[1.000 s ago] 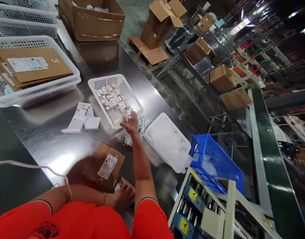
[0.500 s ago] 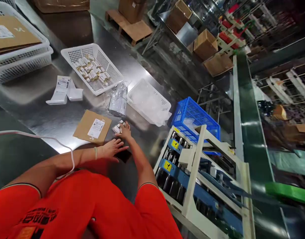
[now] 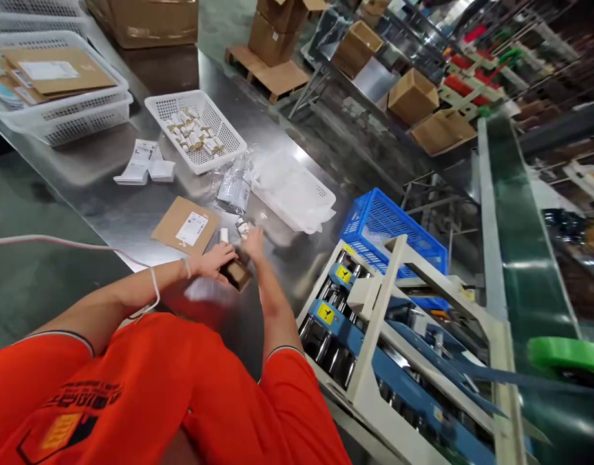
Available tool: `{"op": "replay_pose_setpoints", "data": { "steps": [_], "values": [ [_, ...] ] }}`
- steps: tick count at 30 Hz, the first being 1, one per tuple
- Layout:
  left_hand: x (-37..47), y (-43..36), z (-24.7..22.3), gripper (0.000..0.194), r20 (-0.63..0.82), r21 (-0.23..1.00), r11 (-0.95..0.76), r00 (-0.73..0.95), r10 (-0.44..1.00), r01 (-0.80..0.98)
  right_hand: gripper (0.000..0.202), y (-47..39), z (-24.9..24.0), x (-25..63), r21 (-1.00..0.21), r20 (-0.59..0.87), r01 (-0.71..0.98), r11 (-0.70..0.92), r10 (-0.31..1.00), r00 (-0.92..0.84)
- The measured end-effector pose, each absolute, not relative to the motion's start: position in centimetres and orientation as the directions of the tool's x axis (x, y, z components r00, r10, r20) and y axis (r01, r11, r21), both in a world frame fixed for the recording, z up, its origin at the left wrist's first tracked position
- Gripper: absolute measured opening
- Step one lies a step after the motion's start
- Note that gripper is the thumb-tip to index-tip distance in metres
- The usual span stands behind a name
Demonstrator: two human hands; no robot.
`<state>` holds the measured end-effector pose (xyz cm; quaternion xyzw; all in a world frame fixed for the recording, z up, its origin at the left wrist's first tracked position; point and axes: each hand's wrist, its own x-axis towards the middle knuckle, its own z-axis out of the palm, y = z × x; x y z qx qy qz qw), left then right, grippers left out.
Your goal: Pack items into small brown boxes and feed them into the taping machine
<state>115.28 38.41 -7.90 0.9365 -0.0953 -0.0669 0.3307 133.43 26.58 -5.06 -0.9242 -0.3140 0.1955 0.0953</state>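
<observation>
We have left hand (image 3: 214, 260) against small box (image 3: 237, 276), right hand (image 3: 253, 244) at vials (image 3: 241, 225). We cannot tell grip of either. Box sits on worktop (image 3: 294, 258), near flat mailer (image 3: 184, 226).

Smooth, glossy metal counter (image 3: 91, 174); matt cardboard for the small box (image 3: 236, 276) and the mailer (image 3: 171, 223) toward its near edge; farther in, clear plastic wrapping (image 3: 236, 181) (crinkled, shiny).

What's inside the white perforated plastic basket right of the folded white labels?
A loose pile of small, white-labelled cylindrical containers with gold-coloured parts lies in the basket. The pile hides the floor directly beneath it and any buried containers.
</observation>
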Motion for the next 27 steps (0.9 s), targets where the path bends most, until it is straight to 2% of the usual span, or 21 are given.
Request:
{"op": "replay_pose_setpoints", "data": {
  "steps": [4,6,8,11,15,16,18,20,21,23,25,27],
  "values": [
    [115.0,37.3,-8.5,0.093,-0.058,0.7,-0.71,0.986,-0.156,-0.071,0.048,21.0,-1.1,131.4,-0.355,-0.239,0.563,-0.747,0.654,0.717],
    [114.8,36.3,-8.8,0.1,-0.059,0.731,-0.681,0.992,-0.113,-0.034,0.045,18.2,-0.2,128.6,-0.356,-0.288,0.586,-0.728,0.682,0.672],
    [114.8,35.3,-9.0,0.103,-0.062,0.761,-0.648,0.996,-0.06,0.009,0.039,16.7,-0.1,125.5,-0.294,-0.404,0.604,-0.741,0.669,0.624],
    [114.9,34.4,-8.8,0.094,-0.067,0.781,-0.624,0.997,-0.03,0.034,0.037,17.7,-1.0,122.3,-0.169,-0.546,0.615,-0.77,0.593,0.592],
    [115.3,34.5,-7.8,0.081,-0.083,0.753,-0.657,0.995,-0.055,0.027,0.035,19.4,-1.9,121.6,-0.159,-0.563,0.625,-0.764,0.59,0.578],
    [115.4,34.6,-7.5,0.081,-0.088,0.743,-0.669,0.994,-0.061,0.025,0.037,18.8,-2.0,121.7,-0.186,-0.526,0.621,-0.762,0.611,0.591],
    [115.4,34.7,-7.1,0.083,-0.097,0.727,-0.687,0.993,-0.067,0.024,0.038,16.2,-2.2,122.0,-0.283,-0.357,0.545,-0.789,0.614,0.704],
    [115.4,34.8,-6.8,0.083,-0.106,0.716,-0.697,0.992,-0.064,0.032,0.029,12.9,-2.7,122.1,-0.433,-0.17,0.359,-0.827,0.466,0.869],
    [115.5,34.8,-6.8,0.083,-0.115,0.71,-0.703,0.991,-0.064,0.037,0.023,11.6,-3.1,122.1,-0.521,-0.142,0.244,-0.818,0.366,0.92],
    [115.9,34.9,-6.8,0.085,-0.138,0.696,-0.716,0.988,-0.069,0.048,0.015,10.2,-4.1,122.0,-0.665,-0.226,0.049,-0.745,0.263,0.938],
    [116.5,35.2,-6.9,0.089,-0.169,0.682,-0.729,0.982,-0.086,0.053,0.019,10.5,-5.0,122.1,-0.75,-0.331,-0.055,-0.659,0.302,0.894],
    [117.3,35.4,-7.0,0.092,-0.196,0.666,-0.744,0.974,-0.11,0.05,0.026,11.5,-5.7,122.6,-0.774,-0.356,-0.062,-0.631,0.352,0.866]
  ]
}}
